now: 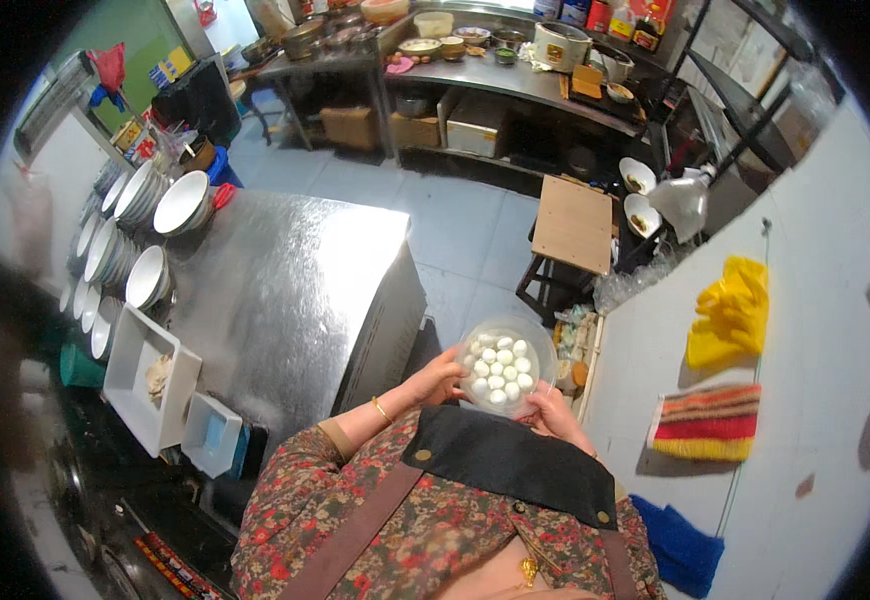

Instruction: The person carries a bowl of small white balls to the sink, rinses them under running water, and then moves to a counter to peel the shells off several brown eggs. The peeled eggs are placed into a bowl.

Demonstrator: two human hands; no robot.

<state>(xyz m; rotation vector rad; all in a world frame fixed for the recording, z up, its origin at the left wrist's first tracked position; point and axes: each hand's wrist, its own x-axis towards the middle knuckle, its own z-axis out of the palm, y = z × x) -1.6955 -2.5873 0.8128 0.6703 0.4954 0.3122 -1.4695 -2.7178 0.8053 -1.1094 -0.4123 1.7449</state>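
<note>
A round translucent plastic tub (pixel 542 347) is held in front of my body, between both hands. Inside it lie several small peeled white eggs (pixel 509 372). My left hand (pixel 441 375) grips the tub's left side, its fingers partly hidden behind the wall. On the near right, my right hand (pixel 551 412) pinches the rim with the thumb uppermost. A black apron (pixel 510 465) is just below the tub.
To the left stands a steel-topped counter (pixel 277 277) with stacked white bowls (pixel 181 202) and a white plastic bin (pixel 142 390). Ahead are a wooden stool (pixel 573 225) and a long steel worktop (pixel 472 71) carrying a rice cooker (pixel 558 46). Yellow rubber gloves (pixel 731 315) hang at right.
</note>
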